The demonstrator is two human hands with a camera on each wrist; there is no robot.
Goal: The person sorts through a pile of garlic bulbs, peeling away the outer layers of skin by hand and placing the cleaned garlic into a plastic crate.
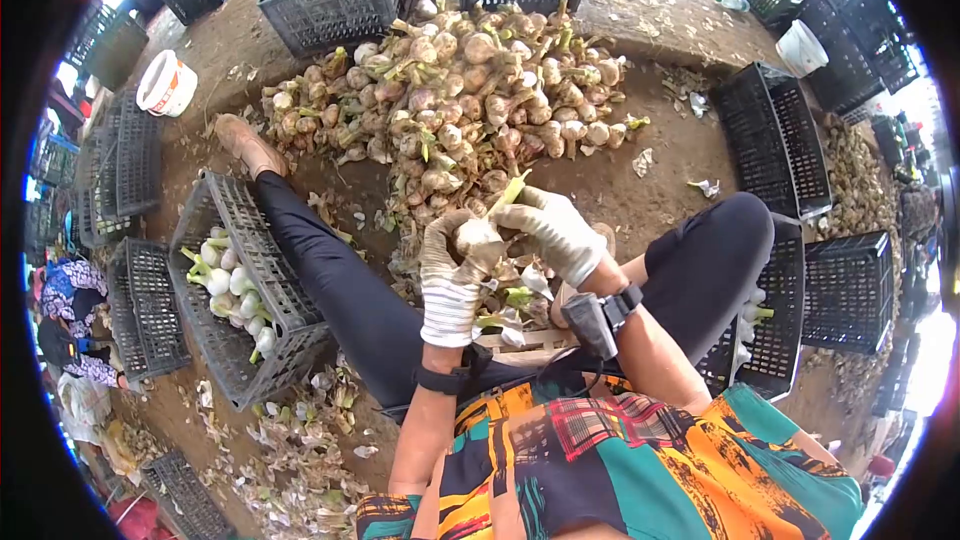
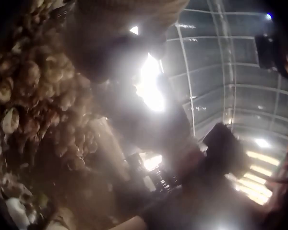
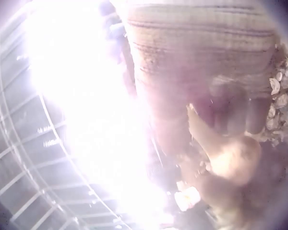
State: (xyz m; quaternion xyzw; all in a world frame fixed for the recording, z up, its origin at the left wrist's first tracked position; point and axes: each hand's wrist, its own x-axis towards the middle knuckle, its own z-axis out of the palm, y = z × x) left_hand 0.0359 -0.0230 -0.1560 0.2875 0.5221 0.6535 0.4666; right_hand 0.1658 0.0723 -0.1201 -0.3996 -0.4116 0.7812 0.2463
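Observation:
Both hands wear dirty striped work gloves and meet over the lap in the head view. The left hand [image 1: 453, 270] grips a pale garlic bulb [image 1: 477, 233], its green-yellow stem slanting up and to the right. Curled fingers of the right hand [image 1: 555, 232] pinch at the bulb and the stem's base from the right. In the right wrist view the bulb [image 3: 237, 160] and its stem [image 3: 201, 127] show below the right glove [image 3: 201, 57]. Glare and shadow blur the left glove [image 2: 120, 48] in the left wrist view. Just beyond the hands lies a large heap of untrimmed garlic [image 1: 450, 105].
A black crate [image 1: 290, 280] with cleaned white bulbs [image 1: 235, 285] stands left of the left leg. Another crate [image 1: 785, 340] with bulbs stands right. Several crates line the back, including one crate [image 1: 345, 0]. A white bucket [image 1: 167, 85] is at left. Peeled skins [image 1: 300, 450] litter the ground.

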